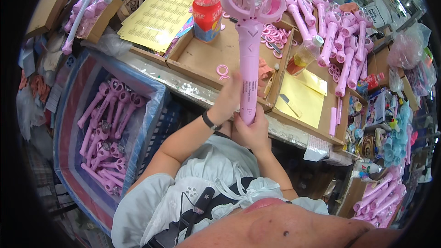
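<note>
Upright in front of me stands a pink toy wand (pixel 249 59) with a looped, open-framed head at its top. Its lower end is gripped by my right hand (pixel 252 131), fingers wrapped round the handle. My left hand (pixel 228 98), with a dark band at the wrist, is beside the handle on its left. That hand is blurred, and its fingers are partly behind the wand, so I cannot tell whether it grips it. Beyond the hands, a few pink rings (pixel 222 70) lie in a shallow cardboard tray (pixel 197 59).
A blue-lined crate (pixel 158 96) at left holds several pink wands (pixel 103 124). More wands (pixel 349 50) are piled at far right. A red-labelled bottle (pixel 207 14), yellow sheets (pixel 158 18), an amber drink bottle (pixel 305 55) and a small blade-like tool (pixel 290 104) are on the bench.
</note>
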Demonstrator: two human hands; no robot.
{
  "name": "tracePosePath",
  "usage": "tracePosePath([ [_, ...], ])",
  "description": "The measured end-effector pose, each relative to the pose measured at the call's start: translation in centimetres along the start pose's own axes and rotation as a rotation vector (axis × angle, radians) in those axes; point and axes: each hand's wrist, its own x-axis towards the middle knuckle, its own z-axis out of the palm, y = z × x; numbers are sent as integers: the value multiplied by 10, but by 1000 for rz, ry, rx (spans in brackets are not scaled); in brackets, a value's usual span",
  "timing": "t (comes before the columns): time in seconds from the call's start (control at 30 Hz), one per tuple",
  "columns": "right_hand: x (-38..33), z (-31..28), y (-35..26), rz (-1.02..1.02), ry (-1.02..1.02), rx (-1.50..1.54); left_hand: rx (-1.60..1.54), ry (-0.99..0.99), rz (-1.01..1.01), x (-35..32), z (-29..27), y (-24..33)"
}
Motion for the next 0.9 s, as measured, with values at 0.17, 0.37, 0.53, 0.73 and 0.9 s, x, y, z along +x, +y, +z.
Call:
tracePosePath([
  [0.17, -6, 11, 7, -24, 97, -121, 504, 27, 309, -15, -2, -14],
  [0.37, -22, 10, 14, 75, 61, -99, -7, -145, -96, -10, -14, -1],
  [0.53, -44, 12, 29, 33, -39, -43, -319, -223, 14, 13, -29, 15],
  [0.73, -63, 9, 39, 123, -201, 221, -320, -206, 134, 33, -47, 25],
  [0.9, -60, 9, 37, 62, -66, 117, -354, -339, -55, 22, -35, 20],
])
